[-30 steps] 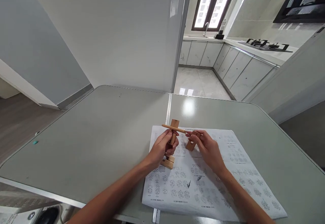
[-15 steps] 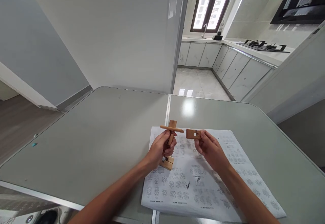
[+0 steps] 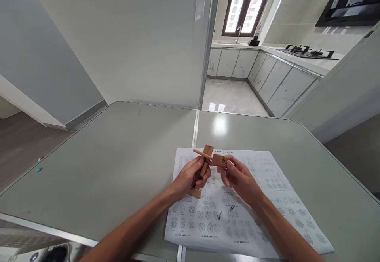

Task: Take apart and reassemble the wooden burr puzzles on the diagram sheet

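My left hand [image 3: 192,175] is closed on a crossed wooden assembly: one notched wooden block [image 3: 208,150] points away from me, and a thin wooden stick [image 3: 202,153] lies across it. In my right hand [image 3: 237,171], pinched between thumb and fingers, is a flat wooden piece [image 3: 220,160] with a small hole. Its left end meets or overlaps the stick's right end; I cannot tell whether they are joined. Beneath my left hand another wooden block [image 3: 194,192] rests on the printed sheet [image 3: 246,230], partly hidden by the hand.
The sheet, covered in small line diagrams, lies on a grey-green table [image 3: 142,143] with a seam down its middle. A small teal bit [image 3: 38,169] sits near the left edge. Beyond the table are a white wall panel [image 3: 133,44] and a kitchen with a stove [image 3: 311,52].
My right hand has moved left, bringing the holed piece up to the stick. The assembly in my left hand has shifted slightly right and turned.
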Demonstrator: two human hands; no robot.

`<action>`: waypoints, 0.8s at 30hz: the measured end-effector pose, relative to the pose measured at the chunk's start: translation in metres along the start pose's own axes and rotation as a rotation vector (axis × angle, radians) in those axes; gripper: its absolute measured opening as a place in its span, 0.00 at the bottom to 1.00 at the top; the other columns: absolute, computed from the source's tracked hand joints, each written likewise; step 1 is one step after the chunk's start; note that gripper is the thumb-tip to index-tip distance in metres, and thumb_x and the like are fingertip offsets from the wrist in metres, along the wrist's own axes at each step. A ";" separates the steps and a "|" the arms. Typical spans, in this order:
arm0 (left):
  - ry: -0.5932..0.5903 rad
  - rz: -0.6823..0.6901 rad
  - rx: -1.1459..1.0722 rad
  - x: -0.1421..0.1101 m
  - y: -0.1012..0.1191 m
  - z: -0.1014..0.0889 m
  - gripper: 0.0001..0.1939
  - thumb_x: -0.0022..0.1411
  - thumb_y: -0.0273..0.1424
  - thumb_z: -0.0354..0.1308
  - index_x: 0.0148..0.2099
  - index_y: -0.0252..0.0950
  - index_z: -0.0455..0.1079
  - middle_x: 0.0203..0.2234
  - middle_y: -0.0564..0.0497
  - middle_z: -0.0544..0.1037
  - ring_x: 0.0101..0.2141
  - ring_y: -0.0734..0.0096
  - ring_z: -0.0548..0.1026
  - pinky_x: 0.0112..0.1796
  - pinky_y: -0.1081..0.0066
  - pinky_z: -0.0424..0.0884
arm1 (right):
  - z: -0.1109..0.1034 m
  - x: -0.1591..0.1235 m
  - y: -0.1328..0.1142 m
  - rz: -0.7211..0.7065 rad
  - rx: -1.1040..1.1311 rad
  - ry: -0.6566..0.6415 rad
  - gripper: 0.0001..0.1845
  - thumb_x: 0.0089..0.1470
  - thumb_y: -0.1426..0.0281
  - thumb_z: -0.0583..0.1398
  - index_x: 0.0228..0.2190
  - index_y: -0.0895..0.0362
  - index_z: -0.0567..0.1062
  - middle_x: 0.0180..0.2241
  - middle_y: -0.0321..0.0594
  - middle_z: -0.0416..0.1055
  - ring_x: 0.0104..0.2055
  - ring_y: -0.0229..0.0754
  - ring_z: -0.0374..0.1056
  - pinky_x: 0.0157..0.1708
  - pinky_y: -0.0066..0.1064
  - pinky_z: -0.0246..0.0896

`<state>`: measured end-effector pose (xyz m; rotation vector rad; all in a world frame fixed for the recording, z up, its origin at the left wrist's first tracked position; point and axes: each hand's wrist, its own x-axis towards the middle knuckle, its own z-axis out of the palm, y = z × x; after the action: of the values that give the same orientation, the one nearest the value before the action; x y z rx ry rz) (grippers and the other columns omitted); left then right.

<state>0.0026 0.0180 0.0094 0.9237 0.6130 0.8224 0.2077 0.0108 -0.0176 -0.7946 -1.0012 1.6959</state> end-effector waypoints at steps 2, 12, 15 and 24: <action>-0.003 -0.008 0.005 0.000 0.000 0.000 0.20 0.70 0.49 0.55 0.41 0.37 0.61 0.25 0.58 0.66 0.17 0.83 0.53 0.20 0.77 0.51 | 0.000 0.000 0.001 -0.003 -0.005 -0.013 0.16 0.63 0.53 0.65 0.41 0.53 0.75 0.34 0.39 0.76 0.20 0.34 0.64 0.21 0.30 0.52; 0.003 -0.026 -0.002 0.000 0.002 0.000 0.21 0.69 0.51 0.56 0.41 0.37 0.61 0.24 0.59 0.66 0.17 0.84 0.53 0.20 0.77 0.52 | 0.004 -0.001 0.004 -0.063 -0.110 0.059 0.16 0.66 0.53 0.62 0.44 0.53 0.73 0.37 0.40 0.78 0.20 0.34 0.65 0.22 0.30 0.55; 0.009 -0.016 -0.011 -0.001 0.002 0.000 0.21 0.70 0.51 0.56 0.41 0.37 0.61 0.24 0.59 0.65 0.17 0.84 0.53 0.20 0.78 0.53 | 0.005 0.000 0.003 -0.063 -0.123 0.080 0.17 0.65 0.53 0.63 0.43 0.53 0.73 0.36 0.40 0.79 0.20 0.34 0.65 0.21 0.29 0.55; -0.126 -0.097 0.055 -0.003 0.004 -0.001 0.22 0.71 0.51 0.52 0.41 0.35 0.65 0.20 0.58 0.63 0.17 0.80 0.52 0.20 0.76 0.51 | 0.010 -0.001 0.009 -0.039 -0.099 -0.018 0.16 0.66 0.53 0.62 0.42 0.53 0.72 0.29 0.35 0.75 0.21 0.34 0.65 0.23 0.29 0.56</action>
<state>-0.0009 0.0174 0.0125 0.9800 0.5679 0.6577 0.1956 0.0055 -0.0210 -0.8199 -1.1130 1.6335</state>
